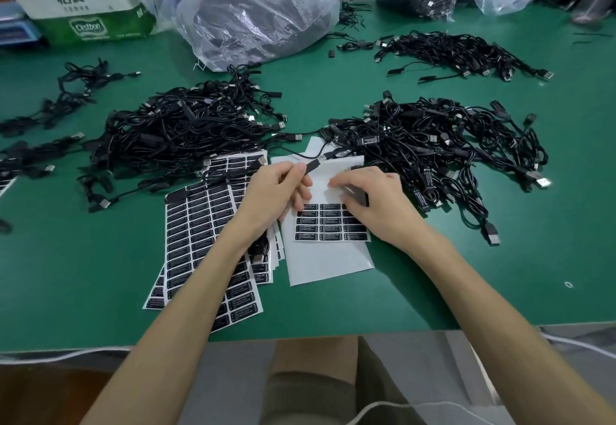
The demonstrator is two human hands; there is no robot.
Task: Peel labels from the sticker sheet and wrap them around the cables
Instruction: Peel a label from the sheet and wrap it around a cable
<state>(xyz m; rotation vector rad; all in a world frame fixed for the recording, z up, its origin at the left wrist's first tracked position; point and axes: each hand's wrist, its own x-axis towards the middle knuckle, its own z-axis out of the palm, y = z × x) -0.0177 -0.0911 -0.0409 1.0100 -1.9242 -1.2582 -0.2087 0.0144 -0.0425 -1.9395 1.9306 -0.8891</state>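
Hands sat over sticker sheet (330, 261) on green table (466, 274): left hand (276, 191) pinched black cable (311, 167) end, right hand (370, 201) curled fingertips (334, 184) onto top label row (329, 207); hold on label unclear.

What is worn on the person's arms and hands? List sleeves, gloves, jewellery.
Nothing visible. The left hand and right hand are ungloved, no rings showing on the fingers; the left forearm and right forearm are bare to the frame's edge, without sleeves, watch or wristband.

Factory workshop: green bench mat (433, 274), heaped black cables (186, 124), plastic bags of stock (253, 14).
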